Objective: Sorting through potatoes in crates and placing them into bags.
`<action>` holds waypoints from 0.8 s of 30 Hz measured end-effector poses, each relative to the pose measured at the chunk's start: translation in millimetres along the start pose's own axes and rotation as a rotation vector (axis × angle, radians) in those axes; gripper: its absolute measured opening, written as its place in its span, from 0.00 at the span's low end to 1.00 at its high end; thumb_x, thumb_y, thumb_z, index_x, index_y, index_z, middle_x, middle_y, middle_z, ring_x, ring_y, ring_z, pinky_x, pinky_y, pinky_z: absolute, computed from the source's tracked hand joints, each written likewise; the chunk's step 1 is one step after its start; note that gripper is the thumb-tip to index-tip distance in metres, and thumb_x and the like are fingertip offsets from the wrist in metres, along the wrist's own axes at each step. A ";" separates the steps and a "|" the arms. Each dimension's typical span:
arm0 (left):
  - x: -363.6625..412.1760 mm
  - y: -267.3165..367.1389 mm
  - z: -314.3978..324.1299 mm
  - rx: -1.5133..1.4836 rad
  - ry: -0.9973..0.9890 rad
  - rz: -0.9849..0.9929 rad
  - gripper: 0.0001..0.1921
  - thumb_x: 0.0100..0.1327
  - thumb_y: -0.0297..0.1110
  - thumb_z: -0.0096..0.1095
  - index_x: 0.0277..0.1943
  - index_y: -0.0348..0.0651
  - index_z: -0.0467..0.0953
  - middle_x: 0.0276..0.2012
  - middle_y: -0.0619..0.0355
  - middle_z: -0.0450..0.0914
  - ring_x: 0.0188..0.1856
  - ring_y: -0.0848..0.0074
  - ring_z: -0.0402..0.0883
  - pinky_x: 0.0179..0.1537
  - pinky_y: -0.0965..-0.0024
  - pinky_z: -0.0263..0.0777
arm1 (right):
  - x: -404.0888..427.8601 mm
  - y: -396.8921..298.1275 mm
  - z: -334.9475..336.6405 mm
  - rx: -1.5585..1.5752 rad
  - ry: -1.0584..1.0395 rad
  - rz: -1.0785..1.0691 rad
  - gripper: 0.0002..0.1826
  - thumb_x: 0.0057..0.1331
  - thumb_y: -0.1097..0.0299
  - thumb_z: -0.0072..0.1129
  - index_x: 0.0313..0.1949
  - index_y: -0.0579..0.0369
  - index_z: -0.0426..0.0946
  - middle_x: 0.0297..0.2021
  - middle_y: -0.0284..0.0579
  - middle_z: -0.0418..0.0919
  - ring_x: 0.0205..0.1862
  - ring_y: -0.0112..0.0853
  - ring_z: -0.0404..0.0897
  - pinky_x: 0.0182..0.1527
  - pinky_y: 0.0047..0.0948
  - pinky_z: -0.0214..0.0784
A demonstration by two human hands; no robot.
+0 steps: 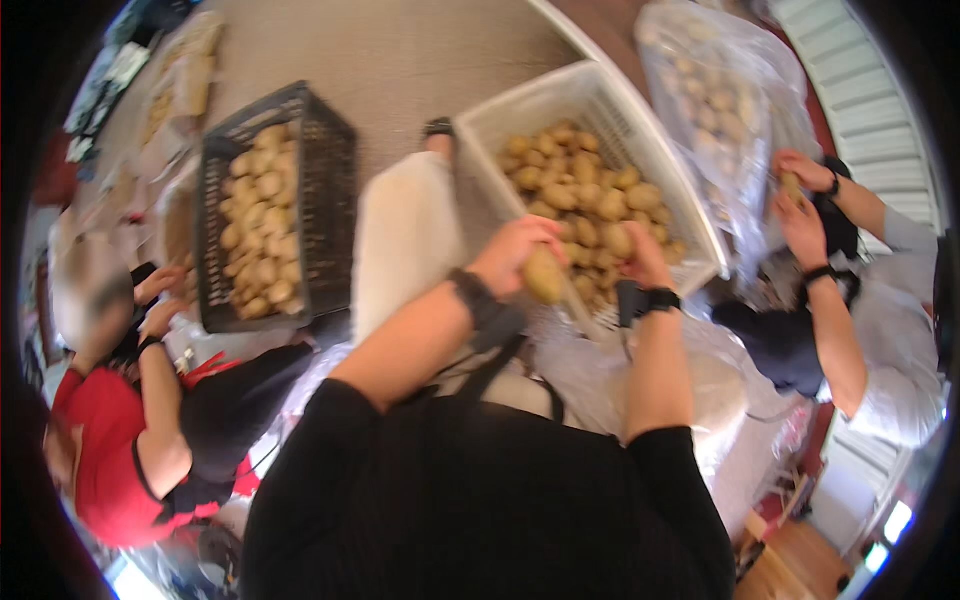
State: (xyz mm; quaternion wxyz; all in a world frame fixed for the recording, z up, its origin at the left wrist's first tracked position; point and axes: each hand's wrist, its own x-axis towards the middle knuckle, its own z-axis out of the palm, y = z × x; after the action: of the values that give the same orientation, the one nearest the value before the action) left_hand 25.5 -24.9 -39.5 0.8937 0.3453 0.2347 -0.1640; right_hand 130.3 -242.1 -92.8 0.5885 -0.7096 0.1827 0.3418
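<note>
A white plastic crate [517, 97] with many potatoes [559, 196] stands in front of me, slightly to the right. My left hand [523, 251] is closed around a long potato [543, 276] near the crate's near left rim. Over the potatoes at the crate's right part, my right hand [646, 256] has its fingers against another potato [617, 241]; part of that hand is hidden by its wrist device. Both wrists wear dark straps.
To the left stands a black plastic crate [327, 217] of potatoes. Clear plastic bags with potatoes [709, 105] lie at the upper right. A co-worker in red [112, 457] sits at the left; another in grey [892, 337], holding a potato, is at the right.
</note>
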 end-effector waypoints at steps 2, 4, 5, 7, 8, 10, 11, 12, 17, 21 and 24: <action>-6.2 -0.9 5.1 0.026 -0.076 -0.046 0.12 0.61 0.42 0.51 0.38 0.43 0.66 0.22 0.55 0.74 0.25 0.71 0.75 0.28 0.68 0.71 | -37.0 -28.8 20.8 0.074 -0.159 -0.218 0.14 0.60 0.60 0.49 0.42 0.52 0.69 0.32 0.34 0.73 0.30 0.19 0.71 0.26 0.16 0.63; -13.5 0.5 10.0 0.010 -0.129 -0.027 0.20 0.61 0.50 0.48 0.46 0.43 0.65 0.26 0.55 0.74 0.27 0.72 0.75 0.29 0.70 0.69 | -73.1 -47.6 48.2 -0.010 -0.272 -0.480 0.14 0.59 0.69 0.50 0.45 0.57 0.68 0.35 0.37 0.74 0.35 0.22 0.72 0.35 0.19 0.65; -16.3 2.5 12.1 -0.024 -0.239 0.043 0.20 0.61 0.52 0.47 0.46 0.44 0.65 0.26 0.55 0.74 0.27 0.72 0.74 0.29 0.70 0.70 | -87.8 -54.0 58.6 -0.063 -0.360 -0.630 0.16 0.58 0.74 0.51 0.46 0.59 0.67 0.36 0.38 0.74 0.38 0.23 0.73 0.39 0.20 0.65; -22.2 6.2 16.8 -0.036 -0.303 0.125 0.19 0.61 0.52 0.46 0.45 0.46 0.66 0.29 0.55 0.74 0.25 0.73 0.74 0.28 0.69 0.71 | -110.2 -58.5 68.9 -0.081 -0.428 -0.628 0.18 0.56 0.76 0.51 0.48 0.60 0.66 0.39 0.40 0.73 0.41 0.25 0.72 0.45 0.22 0.62; -25.8 9.5 16.0 -0.024 -0.257 0.119 0.19 0.61 0.52 0.46 0.45 0.46 0.66 0.29 0.55 0.74 0.25 0.73 0.74 0.28 0.69 0.71 | -117.2 -53.5 71.7 0.065 -0.405 -0.685 0.17 0.57 0.75 0.50 0.48 0.60 0.66 0.40 0.39 0.73 0.41 0.24 0.71 0.43 0.21 0.62; -33.7 14.9 17.2 -0.023 -0.325 0.107 0.20 0.62 0.53 0.42 0.45 0.45 0.66 0.31 0.55 0.74 0.25 0.74 0.74 0.29 0.66 0.72 | -117.3 -40.5 72.2 0.165 -0.354 -0.610 0.17 0.58 0.74 0.51 0.48 0.60 0.66 0.41 0.38 0.72 0.42 0.24 0.71 0.43 0.21 0.62; -38.1 19.2 17.1 -0.001 -0.285 0.107 0.20 0.62 0.53 0.42 0.45 0.45 0.66 0.31 0.55 0.74 0.25 0.74 0.74 0.29 0.66 0.72 | -113.3 -30.8 70.8 0.307 -0.295 -0.548 0.18 0.58 0.72 0.51 0.49 0.61 0.66 0.42 0.38 0.72 0.42 0.23 0.70 0.43 0.22 0.62; -42.4 26.6 16.5 -0.076 -0.323 0.047 0.21 0.63 0.53 0.41 0.45 0.44 0.66 0.32 0.55 0.74 0.25 0.74 0.74 0.28 0.66 0.72 | -107.0 -22.8 66.7 0.059 -0.168 -0.431 0.22 0.57 0.68 0.54 0.50 0.63 0.65 0.44 0.41 0.70 0.45 0.26 0.70 0.44 0.24 0.63; -82.9 75.6 3.8 -0.386 -0.398 0.286 0.23 0.63 0.53 0.38 0.49 0.43 0.64 0.37 0.50 0.74 0.27 0.74 0.74 0.30 0.59 0.74 | -75.4 38.7 67.7 -0.918 0.202 -0.961 0.32 0.51 0.63 0.59 0.52 0.66 0.59 0.39 0.55 0.73 0.41 0.39 0.74 0.43 0.31 0.64; -134.9 130.1 -58.3 -0.369 -0.404 0.633 0.22 0.61 0.52 0.43 0.53 0.49 0.63 0.43 0.48 0.71 0.33 0.72 0.73 0.35 0.56 0.75 | -65.3 69.8 69.8 -1.025 -0.024 -0.504 0.29 0.51 0.64 0.59 0.50 0.61 0.60 0.37 0.62 0.73 0.42 0.50 0.73 0.43 0.38 0.64; -163.4 142.3 -121.2 -0.328 -0.128 0.857 0.23 0.62 0.55 0.40 0.52 0.49 0.65 0.41 0.51 0.73 0.32 0.72 0.74 0.35 0.58 0.72 | -60.0 78.2 70.2 -1.059 -0.014 -0.514 0.25 0.51 0.65 0.57 0.46 0.61 0.60 0.37 0.63 0.73 0.42 0.54 0.71 0.43 0.42 0.64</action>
State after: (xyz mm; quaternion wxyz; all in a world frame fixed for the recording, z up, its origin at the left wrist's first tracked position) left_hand -83.5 181.4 45.5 0.9365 0.2544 0.0382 0.2384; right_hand 17.6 -202.1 -111.4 0.2189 -0.9261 -0.1948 0.2375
